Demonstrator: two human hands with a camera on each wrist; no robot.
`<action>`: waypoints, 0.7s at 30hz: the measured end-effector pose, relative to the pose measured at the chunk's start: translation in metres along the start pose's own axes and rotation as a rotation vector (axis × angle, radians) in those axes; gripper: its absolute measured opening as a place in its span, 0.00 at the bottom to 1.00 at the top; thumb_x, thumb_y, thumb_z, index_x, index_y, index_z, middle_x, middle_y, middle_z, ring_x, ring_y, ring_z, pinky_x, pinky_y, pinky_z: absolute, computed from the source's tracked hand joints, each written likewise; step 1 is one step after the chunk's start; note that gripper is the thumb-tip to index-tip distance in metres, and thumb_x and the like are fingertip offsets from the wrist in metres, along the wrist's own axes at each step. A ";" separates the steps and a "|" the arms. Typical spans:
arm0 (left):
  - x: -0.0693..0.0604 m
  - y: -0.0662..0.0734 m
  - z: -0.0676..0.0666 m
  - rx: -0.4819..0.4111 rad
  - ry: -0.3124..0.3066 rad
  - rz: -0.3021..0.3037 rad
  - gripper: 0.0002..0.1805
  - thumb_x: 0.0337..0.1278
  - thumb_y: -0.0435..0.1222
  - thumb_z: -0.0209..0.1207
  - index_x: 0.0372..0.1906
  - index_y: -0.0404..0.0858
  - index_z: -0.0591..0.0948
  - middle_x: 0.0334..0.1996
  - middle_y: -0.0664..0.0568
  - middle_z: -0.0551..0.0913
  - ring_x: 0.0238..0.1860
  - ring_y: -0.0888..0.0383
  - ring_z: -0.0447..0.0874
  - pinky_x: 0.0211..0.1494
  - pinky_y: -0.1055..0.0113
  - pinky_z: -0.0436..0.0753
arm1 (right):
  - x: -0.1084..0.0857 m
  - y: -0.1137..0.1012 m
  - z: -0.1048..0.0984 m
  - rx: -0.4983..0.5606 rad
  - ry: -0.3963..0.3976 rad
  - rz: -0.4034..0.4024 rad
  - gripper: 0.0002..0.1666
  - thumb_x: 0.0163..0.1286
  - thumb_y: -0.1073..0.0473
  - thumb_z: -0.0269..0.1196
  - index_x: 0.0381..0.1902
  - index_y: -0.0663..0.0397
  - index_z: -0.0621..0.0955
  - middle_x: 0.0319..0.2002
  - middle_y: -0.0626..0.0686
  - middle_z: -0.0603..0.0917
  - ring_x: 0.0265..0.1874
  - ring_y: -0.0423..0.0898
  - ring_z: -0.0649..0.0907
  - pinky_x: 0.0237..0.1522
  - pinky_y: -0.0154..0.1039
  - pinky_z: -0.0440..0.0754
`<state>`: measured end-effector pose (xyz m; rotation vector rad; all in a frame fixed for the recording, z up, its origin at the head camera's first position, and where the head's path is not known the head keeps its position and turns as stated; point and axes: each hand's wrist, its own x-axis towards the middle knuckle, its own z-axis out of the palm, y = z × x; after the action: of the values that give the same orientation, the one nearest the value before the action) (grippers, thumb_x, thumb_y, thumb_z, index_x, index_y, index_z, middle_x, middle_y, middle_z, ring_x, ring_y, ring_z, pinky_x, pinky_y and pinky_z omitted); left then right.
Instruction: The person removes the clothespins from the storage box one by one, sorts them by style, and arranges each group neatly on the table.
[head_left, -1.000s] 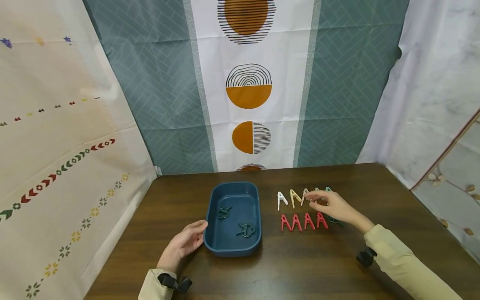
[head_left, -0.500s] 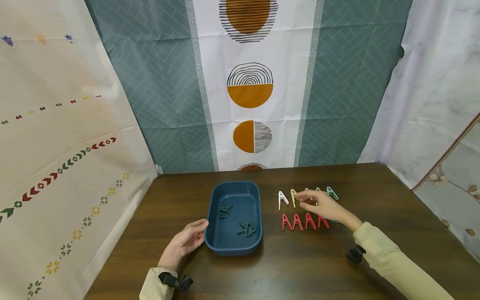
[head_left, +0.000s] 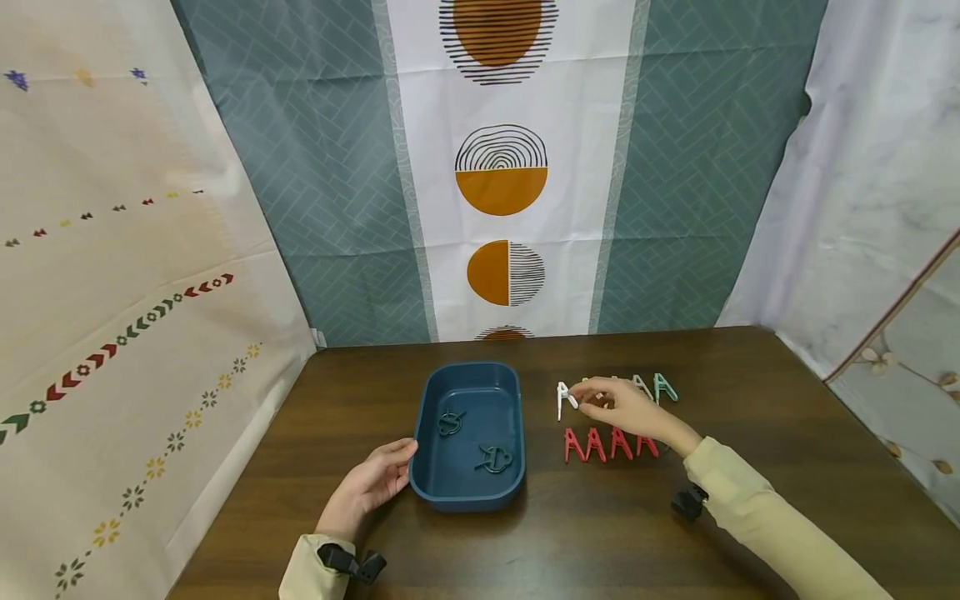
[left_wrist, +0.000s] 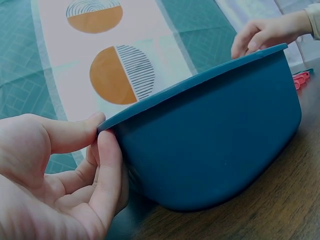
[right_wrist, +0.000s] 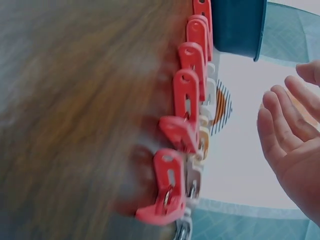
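My left hand [head_left: 367, 486] pinches the left rim of a blue plastic bin [head_left: 467, 503] between thumb and fingers, as the left wrist view also shows. Inside the bin lie two dark green clips [head_left: 495, 458]. My right hand [head_left: 626, 408] hovers above the back row of clothespins, its fingertips close to the white clothespin [head_left: 562, 398]; nothing shows between its fingers. Part of that row is hidden under the hand, with a green clothespin [head_left: 663, 387] at its right end. Several red clothespins [head_left: 595, 445] form the front row, also seen in the right wrist view.
A dark wooden table [head_left: 570, 533] carries everything. Patterned cloths hang around it, with a green and white curtain [head_left: 517, 192] along the back edge. A black wrist camera [head_left: 688, 503] sits on the right sleeve, near the tabletop.
My right hand has moved left along the back row, from the middle clothespins toward the white one, uncovering the green one. My left hand and the bin have stayed in place.
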<state>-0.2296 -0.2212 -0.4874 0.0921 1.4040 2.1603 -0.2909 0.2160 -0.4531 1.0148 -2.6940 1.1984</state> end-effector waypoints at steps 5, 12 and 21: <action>-0.002 -0.001 -0.002 -0.003 -0.015 0.000 0.12 0.76 0.30 0.40 0.43 0.44 0.75 0.31 0.60 0.80 0.32 0.69 0.79 0.37 0.80 0.79 | 0.008 -0.006 0.005 0.076 -0.033 -0.020 0.21 0.69 0.57 0.62 0.59 0.56 0.77 0.51 0.60 0.83 0.44 0.46 0.83 0.46 0.52 0.82; -0.002 -0.002 -0.002 -0.019 -0.024 -0.004 0.13 0.76 0.30 0.38 0.44 0.43 0.75 0.31 0.59 0.80 0.32 0.69 0.79 0.37 0.80 0.80 | 0.017 -0.015 0.012 0.103 -0.056 -0.048 0.25 0.66 0.57 0.65 0.60 0.53 0.76 0.54 0.54 0.82 0.49 0.55 0.82 0.48 0.54 0.81; -0.001 0.000 0.000 -0.039 -0.027 -0.006 0.15 0.76 0.30 0.38 0.42 0.44 0.77 0.31 0.59 0.81 0.32 0.68 0.80 0.38 0.78 0.81 | 0.035 -0.030 0.019 0.124 -0.109 -0.084 0.28 0.65 0.57 0.66 0.62 0.54 0.75 0.57 0.55 0.81 0.53 0.56 0.81 0.54 0.54 0.80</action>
<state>-0.2285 -0.2221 -0.4873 0.1012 1.3447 2.1724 -0.2973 0.1693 -0.4374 1.2311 -2.6529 1.3473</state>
